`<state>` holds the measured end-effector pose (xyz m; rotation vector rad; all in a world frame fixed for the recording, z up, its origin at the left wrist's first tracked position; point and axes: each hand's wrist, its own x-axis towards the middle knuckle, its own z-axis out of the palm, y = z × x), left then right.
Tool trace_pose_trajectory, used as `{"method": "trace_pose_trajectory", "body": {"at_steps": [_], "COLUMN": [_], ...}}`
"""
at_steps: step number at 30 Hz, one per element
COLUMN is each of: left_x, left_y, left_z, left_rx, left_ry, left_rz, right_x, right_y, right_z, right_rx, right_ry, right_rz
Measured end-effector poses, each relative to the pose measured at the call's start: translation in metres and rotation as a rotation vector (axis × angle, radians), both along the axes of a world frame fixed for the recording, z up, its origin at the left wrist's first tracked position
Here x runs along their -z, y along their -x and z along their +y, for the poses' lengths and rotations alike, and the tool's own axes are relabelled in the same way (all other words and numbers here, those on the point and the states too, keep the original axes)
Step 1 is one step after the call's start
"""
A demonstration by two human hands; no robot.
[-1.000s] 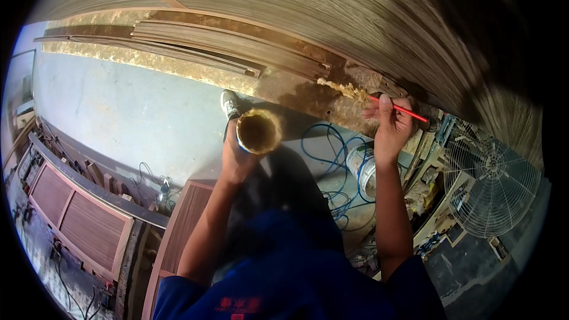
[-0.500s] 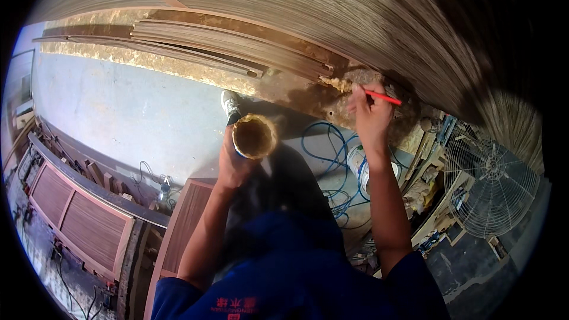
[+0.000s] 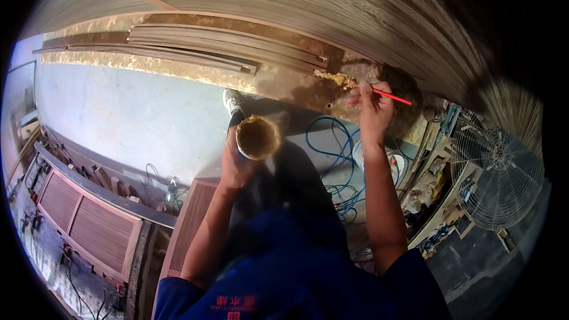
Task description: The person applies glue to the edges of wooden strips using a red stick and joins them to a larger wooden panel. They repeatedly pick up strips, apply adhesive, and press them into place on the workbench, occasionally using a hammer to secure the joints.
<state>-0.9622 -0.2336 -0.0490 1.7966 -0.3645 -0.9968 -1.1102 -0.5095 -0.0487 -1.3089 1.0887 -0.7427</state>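
My left hand is wrapped round a round cup whose rim is crusted with yellowish-brown glue. The cup's mouth faces up, and its inside looks brown and shaded. In my right hand I grip a glue brush with a red handle. The brush's clumped, glue-coated head points left, over the stained bench top, near the end of some long wood strips. Whether the brush touches a strip, I cannot tell.
Large wood-grain panels fill the far side. A wire fan guard stands at the right, near scraps. Blue hose and a white bucket lie below the bench. A framed wood panel rests at the left.
The brush has shifted slightly right relative to the strip ends, and its handle has turned a little. The view has shifted slightly; my left hand still holds the cup.
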Motion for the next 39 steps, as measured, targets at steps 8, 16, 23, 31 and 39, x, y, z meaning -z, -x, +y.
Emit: {"method": "trace_pose_trajectory", "body": {"at_steps": [8,16,23,31,39], "left_x": [0.008,0.001,-0.006,0.009,0.004], "left_y": [0.009,0.013,0.014,0.017,0.018], "left_z": [0.003,-0.003,-0.008,-0.001,-0.007], "left_rx": [0.020,0.011,0.023,0.115,0.108], "left_ry": [0.062,0.057,-0.004,0.033,0.064], "left_rz": [0.033,0.035,0.024,-0.049,0.022], "right_x": [-0.007,-0.006,-0.005,0.003,0.003], "right_y": [0.006,0.017,0.037,0.034,0.028], "right_z": [0.010,0.007,0.005,0.005,0.007], "right_rx": [0.023,-0.004,0.136,0.280,0.277], "right_ry": [-0.037,0.048,0.032,-0.195,-0.143], "right_rz": [0.020,0.006,-0.015,-0.143,-0.137]}}
